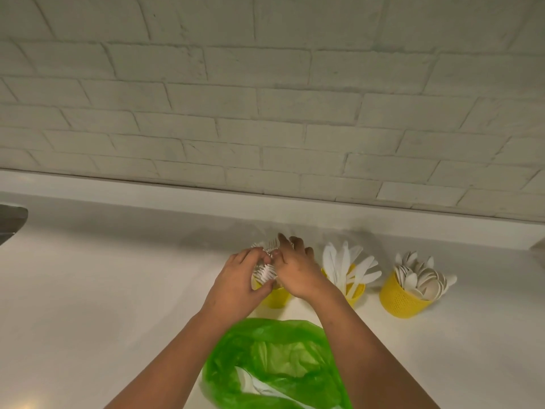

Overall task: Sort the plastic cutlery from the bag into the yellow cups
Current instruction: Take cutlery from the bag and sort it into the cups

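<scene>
as both hands are working at the left cup (275, 296), l hand (236, 284) is gripping the forks (267, 271) w/ curled fingers, r hand (298, 270) is pressing straightish fingers at their right side; forks are standing roughly upright in it, btwn both.

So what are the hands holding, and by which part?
White plastic forks: the left hand grips the bunch near the tines; the right hand touches it.
</scene>
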Motion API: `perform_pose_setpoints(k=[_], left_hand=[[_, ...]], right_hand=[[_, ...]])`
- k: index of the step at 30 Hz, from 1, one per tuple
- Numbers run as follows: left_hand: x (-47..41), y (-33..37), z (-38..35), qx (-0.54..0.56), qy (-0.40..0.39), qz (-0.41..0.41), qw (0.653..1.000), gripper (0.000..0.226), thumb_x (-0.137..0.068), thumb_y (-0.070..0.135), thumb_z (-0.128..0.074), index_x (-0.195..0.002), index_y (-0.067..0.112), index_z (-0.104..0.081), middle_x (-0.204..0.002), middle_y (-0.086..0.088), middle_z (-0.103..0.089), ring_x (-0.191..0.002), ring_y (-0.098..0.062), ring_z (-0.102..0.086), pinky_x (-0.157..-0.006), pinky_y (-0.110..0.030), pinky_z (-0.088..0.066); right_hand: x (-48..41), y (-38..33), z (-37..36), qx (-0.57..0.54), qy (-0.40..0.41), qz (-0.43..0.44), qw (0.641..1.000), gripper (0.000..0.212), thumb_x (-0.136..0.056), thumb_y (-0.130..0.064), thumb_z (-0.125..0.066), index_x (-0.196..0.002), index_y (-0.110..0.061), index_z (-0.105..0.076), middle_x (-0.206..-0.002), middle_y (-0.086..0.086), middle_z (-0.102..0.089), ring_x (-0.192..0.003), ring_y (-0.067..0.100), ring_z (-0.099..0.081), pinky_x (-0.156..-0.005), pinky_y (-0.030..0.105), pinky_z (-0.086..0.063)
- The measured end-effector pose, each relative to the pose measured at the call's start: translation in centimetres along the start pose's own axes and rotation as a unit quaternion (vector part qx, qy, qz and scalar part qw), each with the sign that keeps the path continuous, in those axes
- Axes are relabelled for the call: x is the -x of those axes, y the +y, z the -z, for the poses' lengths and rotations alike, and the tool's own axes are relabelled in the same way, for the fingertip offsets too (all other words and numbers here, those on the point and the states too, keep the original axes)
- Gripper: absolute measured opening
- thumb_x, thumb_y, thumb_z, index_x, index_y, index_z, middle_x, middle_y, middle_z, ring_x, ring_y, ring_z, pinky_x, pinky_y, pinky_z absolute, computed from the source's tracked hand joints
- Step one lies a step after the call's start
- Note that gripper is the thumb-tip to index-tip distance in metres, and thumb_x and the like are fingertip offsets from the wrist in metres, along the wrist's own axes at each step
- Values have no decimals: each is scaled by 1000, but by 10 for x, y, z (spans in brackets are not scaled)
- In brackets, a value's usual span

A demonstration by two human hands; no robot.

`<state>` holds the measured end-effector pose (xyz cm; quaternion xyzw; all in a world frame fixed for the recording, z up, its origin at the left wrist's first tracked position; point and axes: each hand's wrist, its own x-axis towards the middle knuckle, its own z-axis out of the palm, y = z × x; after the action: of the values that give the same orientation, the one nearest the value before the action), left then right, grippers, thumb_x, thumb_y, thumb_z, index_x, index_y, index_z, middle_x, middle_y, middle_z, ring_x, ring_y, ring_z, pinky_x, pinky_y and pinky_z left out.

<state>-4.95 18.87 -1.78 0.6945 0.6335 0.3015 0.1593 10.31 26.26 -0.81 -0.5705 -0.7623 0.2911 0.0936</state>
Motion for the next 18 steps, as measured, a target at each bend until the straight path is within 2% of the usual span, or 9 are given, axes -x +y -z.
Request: perform_pose_setpoints(k=[4, 7, 9, 11, 13, 16, 18], left_hand=[[2, 0, 1, 7, 2, -2, 1000, 42, -80, 52, -71, -117, 39, -57, -126, 22, -59, -118, -7, -53, -99, -28, -46], [4, 0, 1, 5, 0, -8, 1000, 44, -80, 54, -69, -120, 39, -57, -132, 20, -58, -125, -7, -52, -104, -28, -45], [5, 0, 2, 1, 3, -10, 1000, 46, -81, 50, -71, -124, 37, -58, -140, 16, -56, -133, -8, -47, -109, -27, -41], [6, 0, 3, -8, 14, -9, 1000, 48, -82, 48, -72, -127, 35, -59, -147, 12, -51, -138, -8, -42, -111, -23, -34], [7, 3, 6, -4, 38, -4, 999, 45, -84, 49, -72, -125, 37, -58, -147, 13, -49, -136, -7, -41, -111, -23, -33], [12, 8, 15, 6, 95, 1, 996, 38, -87, 42, -74, -121, 33, -61, -134, 11, -54, -127, -8, -47, -108, -24, -37], [21, 13, 21, 34, 125, 20, 991, 33, -88, 35, -76, -118, 31, -62, -122, 14, -58, -117, -4, -54, -101, -21, -42]], right_hand=[[-6, 3, -8, 37, -4, 5, 999, 77, -91, -55, -10, -158, -20, -24, -166, 8, -16, -147, 41, -27, -111, 54, -35], [3, 1, -10, -25, 27, 17, 999, 61, -105, -42, -26, -162, -24, -15, -167, 11, -15, -146, 38, -29, -115, 51, -32], [13, -1, -11, -64, 52, 37, 996, 58, -108, -39, -30, -163, -26, -15, -168, 9, -16, -149, 33, -24, -119, 48, -28], [21, -2, -11, -97, 93, 65, 989, 56, -108, -41, -33, -162, -27, -22, -168, 6, -19, -152, 27, -19, -122, 45, -25], [32, -2, -8, -128, 147, 94, 976, 52, -107, -41, -37, -157, -27, -34, -165, 2, -26, -151, 20, -20, -123, 40, -26], [50, 0, 1, -194, 206, 123, 951, 43, -103, -38, -43, -143, -27, -53, -155, -6, -42, -145, 10, -34, -120, 29, -29], [62, 8, 9, -230, 244, 128, 933, 33, -101, -25, -52, -133, -25, -62, -143, -8, -54, -136, 7, -47, -115, 25, -37]])
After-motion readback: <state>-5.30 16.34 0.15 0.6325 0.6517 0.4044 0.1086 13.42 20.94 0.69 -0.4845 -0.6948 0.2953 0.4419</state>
